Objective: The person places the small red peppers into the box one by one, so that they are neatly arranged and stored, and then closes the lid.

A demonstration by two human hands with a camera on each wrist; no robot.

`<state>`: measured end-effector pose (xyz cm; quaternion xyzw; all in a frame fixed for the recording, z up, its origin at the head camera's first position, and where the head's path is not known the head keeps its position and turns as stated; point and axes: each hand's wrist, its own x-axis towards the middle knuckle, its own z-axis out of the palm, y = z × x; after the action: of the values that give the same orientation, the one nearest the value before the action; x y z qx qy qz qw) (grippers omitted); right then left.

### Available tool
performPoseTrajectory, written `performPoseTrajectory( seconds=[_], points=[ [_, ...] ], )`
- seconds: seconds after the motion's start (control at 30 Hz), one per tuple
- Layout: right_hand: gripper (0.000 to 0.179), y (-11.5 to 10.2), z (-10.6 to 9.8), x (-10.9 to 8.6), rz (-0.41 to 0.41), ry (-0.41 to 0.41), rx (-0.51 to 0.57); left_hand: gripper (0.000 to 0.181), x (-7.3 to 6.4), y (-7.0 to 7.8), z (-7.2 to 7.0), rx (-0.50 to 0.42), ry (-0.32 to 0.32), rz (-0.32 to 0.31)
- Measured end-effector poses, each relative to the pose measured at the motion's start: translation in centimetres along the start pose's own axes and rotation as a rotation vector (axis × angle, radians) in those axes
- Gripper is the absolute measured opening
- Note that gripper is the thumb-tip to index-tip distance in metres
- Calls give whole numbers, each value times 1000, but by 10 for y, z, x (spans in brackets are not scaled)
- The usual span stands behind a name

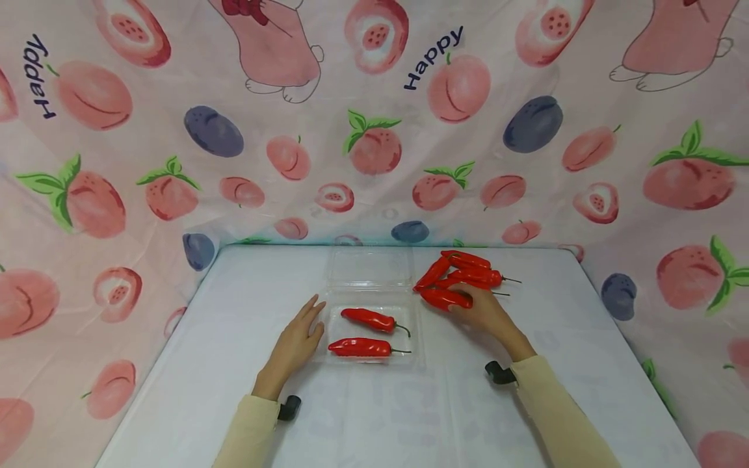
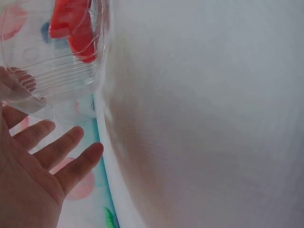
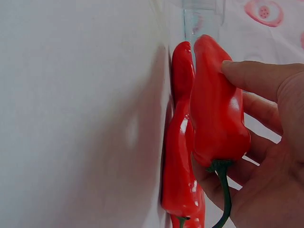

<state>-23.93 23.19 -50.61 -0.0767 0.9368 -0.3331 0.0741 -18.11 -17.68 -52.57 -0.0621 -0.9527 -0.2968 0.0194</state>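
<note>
My right hand (image 1: 481, 312) pinches a red chili pepper (image 3: 218, 104) between thumb and fingers, its green stem hanging down in the right wrist view. Close beside it lies a pile of other red chili peppers (image 1: 468, 277). A clear plastic clamshell box (image 1: 339, 329) stands in the middle with its lid (image 1: 370, 266) folded back. Two red chili peppers, an upper one (image 1: 370, 319) and a lower one (image 1: 359, 347), lie side by side in the box. My left hand (image 1: 295, 344) is at the box's left side with fingers spread; whether it touches the wall I cannot tell.
A white table (image 1: 187, 390) carries everything. Behind it hangs a fruit-patterned cloth (image 1: 328, 130), which also runs along both sides. Dark wrist-worn devices, one on the left sleeve (image 1: 289, 408) and one on the right (image 1: 500, 372), stick out inward.
</note>
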Motion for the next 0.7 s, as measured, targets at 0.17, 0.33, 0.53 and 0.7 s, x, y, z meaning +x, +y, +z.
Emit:
performPoseTrajectory(
  seconds=[0.17, 0.33, 0.53, 0.7],
  points=[
    [52, 3, -2, -1, 9, 3, 5, 48, 0, -1, 0, -6, 2, -5],
    [53, 3, -3, -3, 8, 12, 6, 49, 0, -2, 1, -17, -5, -4],
    [54, 1, -5, -5, -9, 33, 16, 49, 0, -1, 0, -22, -5, 1],
    [54, -6, -8, -8, -42, 53, 31, 49, -1, -1, 0, -16, -8, -6]
  ],
)
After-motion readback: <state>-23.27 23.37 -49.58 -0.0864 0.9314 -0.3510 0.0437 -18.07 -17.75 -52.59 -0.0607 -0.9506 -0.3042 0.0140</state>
